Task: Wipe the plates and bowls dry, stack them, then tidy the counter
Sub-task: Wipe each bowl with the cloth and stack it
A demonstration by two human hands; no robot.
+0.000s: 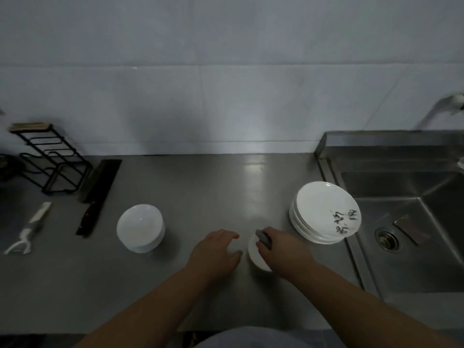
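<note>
A small white bowl (254, 257) stands on the steel counter (200, 197) near the front. My right hand (281, 249) lies over it and grips a grey cloth (263, 238) pressed into the bowl. Just left of the bowl, my left hand (216, 252) hovers with fingers spread and relaxed, holding nothing. A stack of white bowls (140, 227) sits to the left. To the right, by the sink, rests a stack of white plates (325, 212) whose top plate carries black writing.
A steel sink (411, 222) with a drain and a dark pad fills the right side, with a tap (442, 106) above. At the left lie a black wire rack (52, 164), a black cleaver (98, 194) and a white peeler (27, 229). A tiled wall runs behind.
</note>
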